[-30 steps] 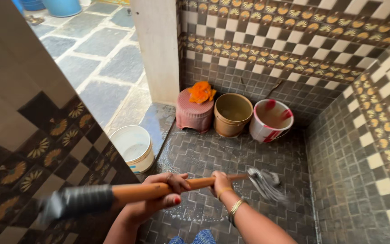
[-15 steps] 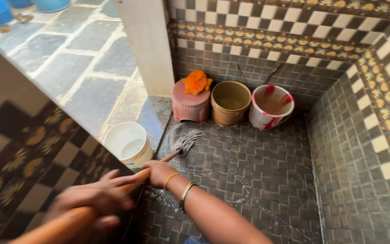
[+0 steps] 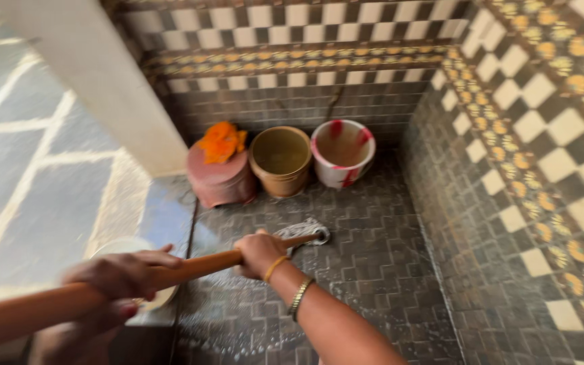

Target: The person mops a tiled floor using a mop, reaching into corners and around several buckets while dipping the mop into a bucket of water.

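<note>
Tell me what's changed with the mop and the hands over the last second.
The mop head swept from the right side of the floor toward the white bucket, then back to mid-floor below the tan bucket. Both the left hand and the right hand kept their grip on the wooden handle. The pink stool and buckets stayed put.

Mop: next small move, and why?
Probably draw the mop head back toward the body along the floor. Both hands, left hand and right hand, grip the wooden handle; the head sits mid-floor, with soapy wet tiles nearer the person.
</note>
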